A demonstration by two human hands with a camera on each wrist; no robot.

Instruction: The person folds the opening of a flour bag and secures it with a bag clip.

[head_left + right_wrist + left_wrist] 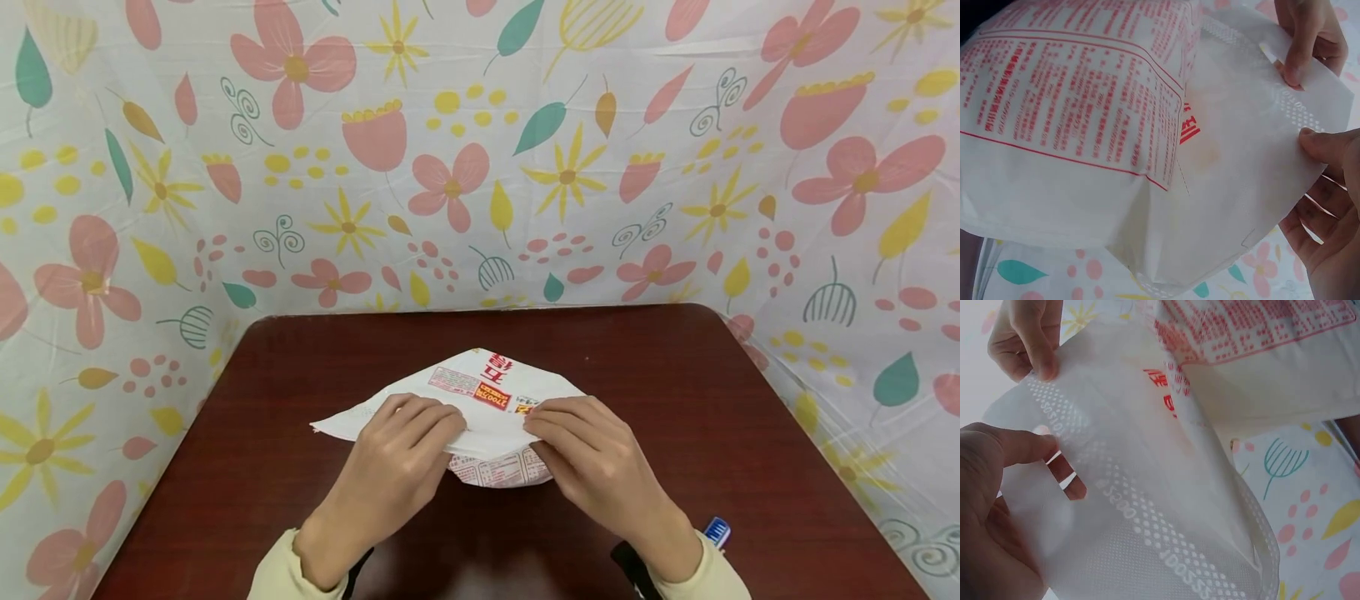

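A white bag (480,375) with red print is held up over the table between both hands. My left hand (408,446) pinches its flat top flap; in the left wrist view the thumb (1016,447) lies beside a cut-out handle slot (1066,475). The right hand (592,446) pinches the same flap farther right, thumb on the near face and fingers behind, as the right wrist view shows at that hand (1335,194). The bag's printed lower part (1072,100) bulges, and its contents are hidden.
The dark red-brown table (300,342) lies beneath. A small blue and white object (717,532) sits beside the right wrist, partly hidden by the sleeve. A flower-patterned cloth (465,192) hangs behind and along both sides.
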